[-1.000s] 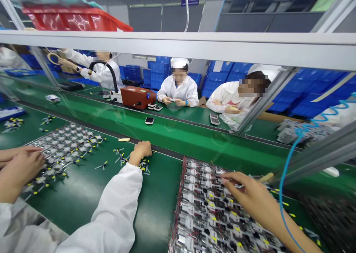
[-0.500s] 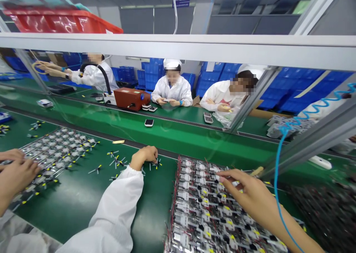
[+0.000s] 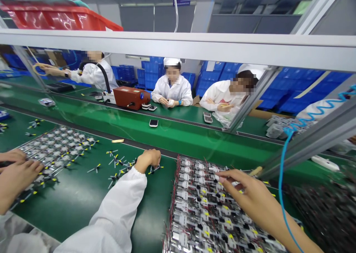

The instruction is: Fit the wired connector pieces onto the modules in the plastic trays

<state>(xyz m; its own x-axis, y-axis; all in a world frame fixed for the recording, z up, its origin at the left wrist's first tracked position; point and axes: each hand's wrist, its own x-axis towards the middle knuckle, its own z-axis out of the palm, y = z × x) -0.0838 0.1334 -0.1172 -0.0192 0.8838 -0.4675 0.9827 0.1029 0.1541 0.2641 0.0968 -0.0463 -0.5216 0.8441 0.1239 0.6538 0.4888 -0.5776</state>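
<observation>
Over bladed parts (image 3: pixel 120 160), the left hand (image 3: pixel 149 159) has shifted rightward, its grip unclear.

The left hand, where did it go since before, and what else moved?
The left hand moved right, closer to the rows of small parts. I can't see whether it grabbed or let go of anything. The dark-screened device also slid right on the green belt. The right hand stayed over those rows, and the pale strip stayed put.

Propellers (image 3: pixel 98 167) lie on the table (image 3: pixel 80 204) between two component arrays (image 3: pixel 182 208), before the belt (image 3: pixel 180 136).
</observation>
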